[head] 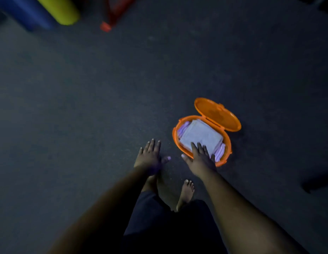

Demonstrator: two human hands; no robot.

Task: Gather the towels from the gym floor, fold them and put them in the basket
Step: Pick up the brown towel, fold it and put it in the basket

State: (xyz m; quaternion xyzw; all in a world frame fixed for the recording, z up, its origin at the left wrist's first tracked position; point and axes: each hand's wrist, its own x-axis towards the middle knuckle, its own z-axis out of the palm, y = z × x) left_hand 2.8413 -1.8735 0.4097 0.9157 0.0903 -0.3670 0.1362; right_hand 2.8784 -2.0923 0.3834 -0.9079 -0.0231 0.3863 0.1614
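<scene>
An orange oval basket point(175, 138) sits on the dark gym floor with its hinged lid point(217, 115) flipped open to the far right. A folded pale towel point(200, 133) lies on top inside it, with lilac folded towels point(219, 154) showing at its edges. My right hand point(199, 158) hovers flat over the basket's near rim, fingers spread above the top towel and holding nothing. My left hand point(150, 156) is spread open over the bare floor just left of the basket, empty.
My bare feet point(186, 193) stand on the dark floor point(86, 107) just below the hands. At the far top left lie a blue roll point(25, 13) and a yellow roll point(62, 10), with a red frame point(111, 17) beside them. A dark object point(317, 182) sits at the right edge.
</scene>
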